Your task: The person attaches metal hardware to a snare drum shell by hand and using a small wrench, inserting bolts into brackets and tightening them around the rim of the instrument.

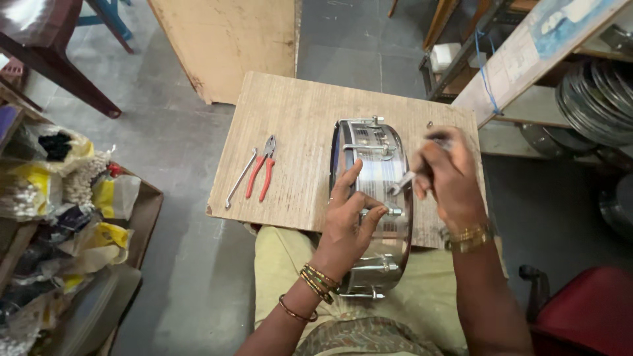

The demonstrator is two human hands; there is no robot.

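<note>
Board (297, 132): pale wood-grain slab lying flat across the person's lap; reference for all positions below.
Plank (231, 39): bare plywood sheet, beyond the board's far edge, on the grey floor.
Shelf (527, 59): right of the board, tied with a blue cord; stacked metal rims sit under it.
Bags (59, 191): yellow and clear plastic packets heaped in a box, well left of the board.
Seat (593, 310): red, at the board's near right corner.
Drum (372, 198): shiny metal shell standing on its edge on the board's right half, overhanging the near edge toward the lap; side wall faces up, with tension rods and lugs along it.
Left hand (346, 221): laid on the drum's upper side wall, fingers spread, thumb and forefinger closed around a small lug fitting; bangles at the wrist.
Right hand (445, 175): above the drum's right rim, over the board's right edge, fingers closed firmly around the tool handle; gold bangle at the wrist.
Tool (403, 181): slim metal shaft coming out of the right hand, tip touching the drum wall just beside the left forefinger.
Pliers (262, 168): red handles, flat on the board's left half, jaws pointing away, well apart from the drum.
Spanner (241, 178): thin, bare metal, just left of the pliers, nearly parallel.
</note>
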